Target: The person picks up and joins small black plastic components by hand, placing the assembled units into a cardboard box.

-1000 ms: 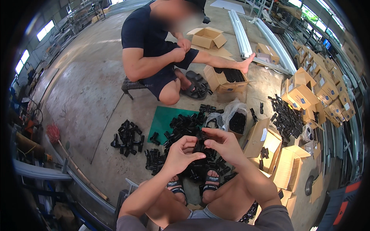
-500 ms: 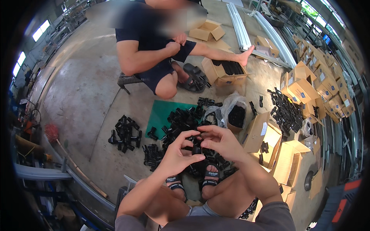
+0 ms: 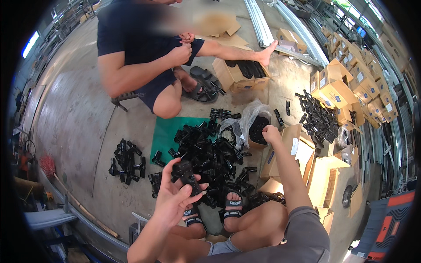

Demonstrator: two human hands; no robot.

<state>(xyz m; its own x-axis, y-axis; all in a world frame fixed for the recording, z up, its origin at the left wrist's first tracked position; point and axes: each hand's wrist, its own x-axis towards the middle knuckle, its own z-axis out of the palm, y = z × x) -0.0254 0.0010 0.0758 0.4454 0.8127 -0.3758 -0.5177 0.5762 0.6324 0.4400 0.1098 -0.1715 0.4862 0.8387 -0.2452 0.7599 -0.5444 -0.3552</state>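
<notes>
Hands parted, with the green mat (image 3: 163, 131) as landmark. A moment ago my 2 hands nearly met on the near side of the mat; now they are well apart. My left hand (image 3: 174, 193) alone bears 1 black fitting (image 3: 189, 179), clamped between thumb and fingers and tilted, on my side of the mat, above the near part of the heap of loose fittings (image 3: 204, 147). My right hand (image 3: 272, 134) has swung out to the right of the mat, to the clear plastic bag (image 3: 258, 107) that holds a dark mass of small black pieces (image 3: 257, 128); its fingertips are at the right edge of that mass. Whether they are together on a piece or apart, I cannot tell (at this scale the fingertips merge with the black behind them). I take the change to mean that handling has passed from a 2-handed stage to a divided one: the left hand keeps the fitting ready, while the right attends to the small pieces. The heap covers much of the mat and spills toward me; a smaller cluster of fittings (image 3: 127, 160) lies left of the mat. Beyond it, a co-worker's hands (image 3: 182, 49) are close together, apart from mine.
</notes>
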